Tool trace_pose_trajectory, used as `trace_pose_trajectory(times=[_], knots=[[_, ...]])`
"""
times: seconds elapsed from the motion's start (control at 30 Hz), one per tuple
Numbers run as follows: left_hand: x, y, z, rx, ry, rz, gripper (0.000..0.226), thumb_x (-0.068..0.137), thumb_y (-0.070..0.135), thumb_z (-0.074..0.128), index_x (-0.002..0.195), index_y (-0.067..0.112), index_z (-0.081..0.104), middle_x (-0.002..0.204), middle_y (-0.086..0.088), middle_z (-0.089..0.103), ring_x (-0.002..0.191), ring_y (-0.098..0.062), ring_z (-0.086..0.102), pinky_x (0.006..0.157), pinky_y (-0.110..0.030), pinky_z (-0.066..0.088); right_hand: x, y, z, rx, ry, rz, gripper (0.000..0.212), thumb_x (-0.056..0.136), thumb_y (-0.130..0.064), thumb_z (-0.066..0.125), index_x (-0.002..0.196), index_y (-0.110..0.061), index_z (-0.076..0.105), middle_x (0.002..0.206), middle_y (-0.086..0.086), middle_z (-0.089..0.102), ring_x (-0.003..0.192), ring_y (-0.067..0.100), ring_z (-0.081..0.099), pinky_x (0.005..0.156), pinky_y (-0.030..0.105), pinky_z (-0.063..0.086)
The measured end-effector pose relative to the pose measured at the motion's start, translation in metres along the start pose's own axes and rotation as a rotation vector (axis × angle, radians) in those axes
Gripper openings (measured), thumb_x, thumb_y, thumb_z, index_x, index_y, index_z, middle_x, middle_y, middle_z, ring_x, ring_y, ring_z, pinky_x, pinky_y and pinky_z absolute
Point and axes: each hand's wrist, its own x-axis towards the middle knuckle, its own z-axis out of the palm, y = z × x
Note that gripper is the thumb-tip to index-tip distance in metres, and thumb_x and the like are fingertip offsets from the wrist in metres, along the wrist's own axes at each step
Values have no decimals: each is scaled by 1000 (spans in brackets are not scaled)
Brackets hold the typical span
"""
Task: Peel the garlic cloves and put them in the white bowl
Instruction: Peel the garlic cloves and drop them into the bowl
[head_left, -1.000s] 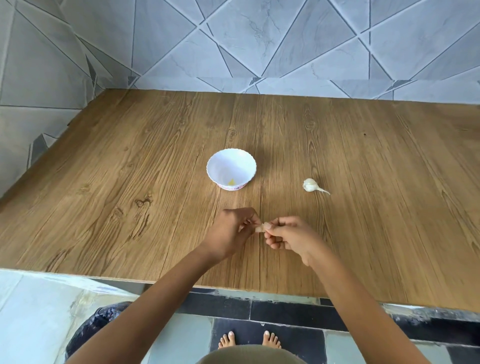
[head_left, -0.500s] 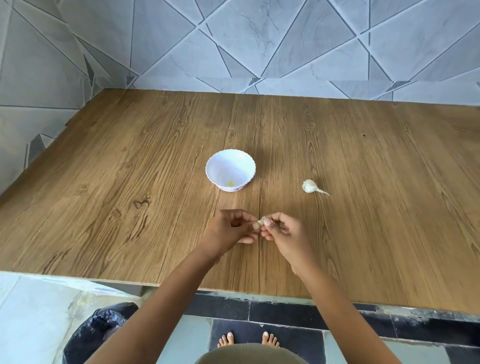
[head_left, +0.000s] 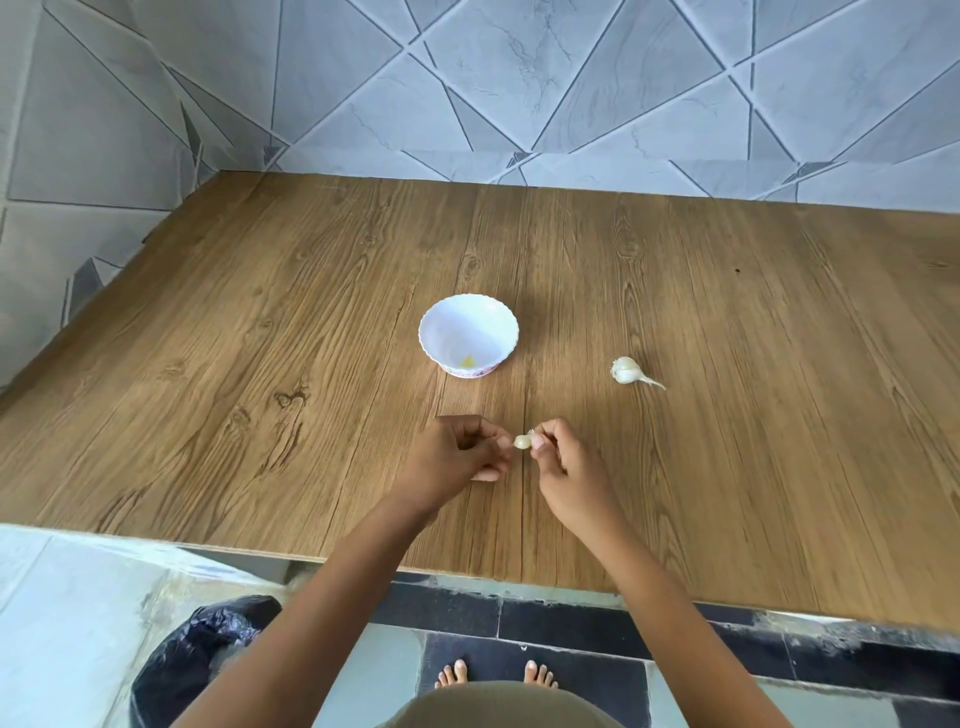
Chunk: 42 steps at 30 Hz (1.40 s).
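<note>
A small pale garlic clove is held between both hands above the wooden table. My left hand pinches its left end with curled fingers. My right hand pinches its right end, where a bit of loose skin sticks up. The white bowl with a scalloped rim stands just beyond the hands; one small yellowish piece lies at its bottom. A partial garlic bulb with a thin stem lies on the table to the right of the bowl.
Grey tiled walls close off the table at the back and left. The table's near edge runs just below my forearms. A bin lined with a black bag stands on the floor at lower left. My bare feet show under the table edge.
Both hands have shifted slightly toward the bowl. The clove shows more plainly between the fingertips than one second ago. The bowl and bulb have stayed put.
</note>
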Motion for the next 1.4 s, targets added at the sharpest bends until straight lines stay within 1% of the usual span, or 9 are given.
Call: trace_pose_trajectory(times=[0.1,0.2,0.4,0.53,0.8,0.97,1.1,1.23,1.4], knots=[[2,-3,-2,488,150,183,7,83,7,68,82,12,71,68,3,66,61,-7,61,63,-12,49,-1,0,-1,15,-5,37,9,100,-14,40,97,-13,49,80,-13,50,63,-3,43,56,7,36],[1,1,-2,623,78,240,18,78,7,70,94,17,74,89,6,69,72,-6,63,71,-17,51,-1,0,-3,-4,2,38,8,99,-14,41,96,-14,48,78,-15,48,59,-3,40,54,8,36],[-1,13,5,323,-10,159,9,80,20,75,89,21,73,75,11,70,65,3,61,68,-12,47,-2,-3,-3,83,-15,111,13,99,-15,41,102,-11,53,80,-5,54,64,4,47,51,9,35],[0,11,5,105,-63,53,10,81,11,73,91,7,71,73,-4,67,67,-11,59,65,-19,52,-3,-2,-3,72,8,58,10,97,-14,46,93,-14,55,84,-3,61,69,7,54,54,12,37],[2,4,-5,53,-40,45,9,86,0,64,89,6,72,67,-7,62,60,-10,57,61,-18,50,-11,9,-2,-337,183,-174,10,73,-22,79,72,-20,70,70,-10,65,67,12,57,55,30,47],[0,2,-6,73,-25,76,11,83,-1,68,85,10,72,75,-14,67,68,-17,62,67,-25,54,-9,5,-3,-305,222,-139,18,76,-28,77,68,-19,63,67,-12,58,59,9,51,48,24,38],[-1,3,-6,96,33,115,17,79,-1,71,78,16,72,83,-15,71,73,-20,64,80,-37,55,-8,4,-4,-138,134,-98,17,88,-3,59,91,-14,71,87,-7,69,74,6,62,63,17,50],[-2,4,-4,165,35,146,16,77,0,72,78,16,72,79,-8,73,80,-29,69,83,-41,55,-9,-14,-9,421,11,165,10,90,-12,61,89,-12,71,81,2,72,68,6,66,62,16,52],[-4,7,-7,48,-41,146,12,79,-1,72,88,7,72,85,-12,73,80,-27,69,79,-34,57,-9,-20,-13,655,8,279,5,82,-6,69,82,-10,71,75,7,72,66,11,66,62,16,54]])
